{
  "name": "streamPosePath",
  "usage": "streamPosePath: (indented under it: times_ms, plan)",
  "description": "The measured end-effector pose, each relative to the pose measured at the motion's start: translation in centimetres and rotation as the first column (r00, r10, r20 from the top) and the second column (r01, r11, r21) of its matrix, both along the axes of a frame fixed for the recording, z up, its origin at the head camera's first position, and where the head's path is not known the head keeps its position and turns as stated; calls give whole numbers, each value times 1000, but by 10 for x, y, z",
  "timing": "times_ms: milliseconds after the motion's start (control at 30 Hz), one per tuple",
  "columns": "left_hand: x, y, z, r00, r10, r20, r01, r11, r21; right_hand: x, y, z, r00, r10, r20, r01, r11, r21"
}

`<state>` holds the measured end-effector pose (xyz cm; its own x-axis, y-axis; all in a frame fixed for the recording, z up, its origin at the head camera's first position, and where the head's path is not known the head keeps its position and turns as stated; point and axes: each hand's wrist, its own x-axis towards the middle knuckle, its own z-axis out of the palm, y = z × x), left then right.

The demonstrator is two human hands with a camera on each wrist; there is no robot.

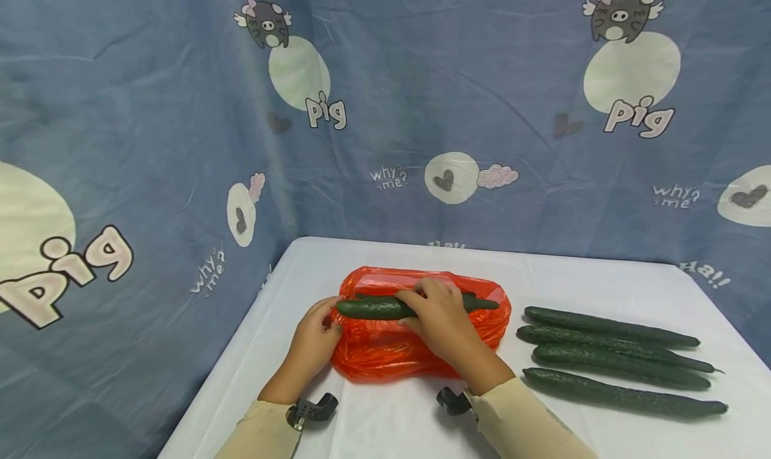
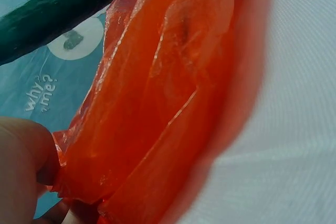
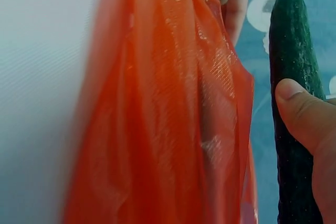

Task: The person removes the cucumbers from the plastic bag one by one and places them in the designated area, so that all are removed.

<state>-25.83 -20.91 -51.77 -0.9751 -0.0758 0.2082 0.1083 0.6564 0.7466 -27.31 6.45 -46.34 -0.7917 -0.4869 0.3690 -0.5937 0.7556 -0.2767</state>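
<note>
A dark green cucumber (image 1: 373,309) lies level above the red plastic bag (image 1: 385,352), held from above by my right hand (image 1: 442,318). In the right wrist view, the right thumb (image 3: 299,106) presses along the side of this cucumber (image 3: 294,45). Behind it, a second dark green length shows partly at the bag's opening; the hand hides much of it. My left hand (image 1: 316,332) pinches the bag's left edge. The left wrist view has the left fingers (image 2: 23,166) gripping the gathered red film (image 2: 136,114), with the held cucumber (image 2: 47,17) above.
Several cucumbers (image 1: 608,358) lie side by side on the right of the white-covered table (image 1: 578,282). A blue printed curtain (image 1: 385,77) hangs behind the table and along its left. Each wrist carries a black strap-on mount (image 1: 313,411).
</note>
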Motion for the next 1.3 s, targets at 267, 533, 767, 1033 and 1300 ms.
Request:
streamPosePath:
  times_ms: [267,533,767,1033,1300]
  plan:
    - [0,2,-1,1000,-11,-11,11,1000,-1,16,21,0,997,-77,-15,78,995,56]
    - [0,0,0,1000,-1,-7,1,1000,7,27,39,1,995,-103,-20,104,993,65]
    - [1,2,-1,1000,-7,0,7,1000,0,33,57,-7,992,-126,-8,127,991,40]
    - [1,2,0,1000,-6,1,6,1000,14,40,79,-14,986,-165,-12,165,984,60]
    - [-1,1,-2,1000,-3,3,3,1000,9,48,98,-19,979,-196,-58,200,977,75]
